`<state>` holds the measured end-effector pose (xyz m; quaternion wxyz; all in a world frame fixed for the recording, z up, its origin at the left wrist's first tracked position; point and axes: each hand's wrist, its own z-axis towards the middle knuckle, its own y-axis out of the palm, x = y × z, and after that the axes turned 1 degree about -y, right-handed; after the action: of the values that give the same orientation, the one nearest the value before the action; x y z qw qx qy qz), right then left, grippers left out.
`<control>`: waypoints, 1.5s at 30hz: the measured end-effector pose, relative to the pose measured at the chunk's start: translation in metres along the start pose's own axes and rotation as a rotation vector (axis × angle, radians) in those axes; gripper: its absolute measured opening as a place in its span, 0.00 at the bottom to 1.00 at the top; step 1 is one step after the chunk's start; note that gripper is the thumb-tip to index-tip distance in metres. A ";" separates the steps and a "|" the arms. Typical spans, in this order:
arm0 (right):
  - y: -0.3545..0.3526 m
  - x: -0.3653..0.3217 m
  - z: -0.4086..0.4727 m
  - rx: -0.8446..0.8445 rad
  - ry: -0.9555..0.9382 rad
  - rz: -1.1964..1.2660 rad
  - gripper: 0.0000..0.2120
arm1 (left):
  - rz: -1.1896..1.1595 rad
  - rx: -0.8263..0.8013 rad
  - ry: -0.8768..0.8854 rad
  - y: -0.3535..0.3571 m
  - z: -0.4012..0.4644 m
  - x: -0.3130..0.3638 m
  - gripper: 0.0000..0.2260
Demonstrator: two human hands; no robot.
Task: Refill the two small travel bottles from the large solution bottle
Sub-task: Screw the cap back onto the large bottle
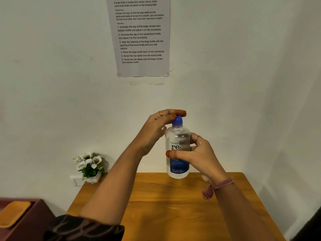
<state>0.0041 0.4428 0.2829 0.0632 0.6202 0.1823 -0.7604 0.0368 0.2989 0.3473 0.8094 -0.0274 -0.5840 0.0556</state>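
The large solution bottle [177, 136] is clear with a blue label and a blue cap [177, 121]. It is held upright in the air above the far edge of the wooden table [173, 206]. My right hand [198, 152] wraps around the bottle's middle from the right. My left hand [161, 124] reaches in from the left, its fingers closed over the top of the blue cap. No small travel bottles are in view.
A small white pot of white flowers [89, 166] stands at the table's far left corner against the wall. A printed instruction sheet [141, 35] hangs on the wall above. A dark red piece of furniture with a yellow pad [13, 213] sits at lower left.
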 end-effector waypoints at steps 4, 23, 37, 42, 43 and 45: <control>0.001 0.000 -0.001 0.007 -0.004 -0.008 0.35 | 0.017 0.162 0.034 0.009 0.002 -0.001 0.12; 0.005 0.026 -0.013 -0.069 0.066 -0.027 0.35 | -0.096 -0.104 -0.098 -0.001 -0.020 -0.032 0.25; 0.052 0.077 -0.035 -0.103 0.134 -0.215 0.32 | 0.308 -0.229 -0.406 -0.045 -0.082 -0.116 0.38; 0.070 0.117 -0.045 -0.117 0.248 -0.258 0.34 | 0.386 -0.191 -0.422 -0.041 -0.098 -0.160 0.31; 0.073 0.124 -0.047 -0.121 0.260 -0.263 0.33 | 0.397 -0.190 -0.429 -0.040 -0.101 -0.168 0.32; 0.079 0.140 -0.051 -0.134 0.285 -0.289 0.32 | 0.407 -0.197 -0.453 -0.038 -0.107 -0.185 0.33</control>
<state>0.0449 0.4059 0.1235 -0.0320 0.6832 0.3264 -0.6524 0.0834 0.2406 0.1435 0.6244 -0.2086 -0.7346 0.1642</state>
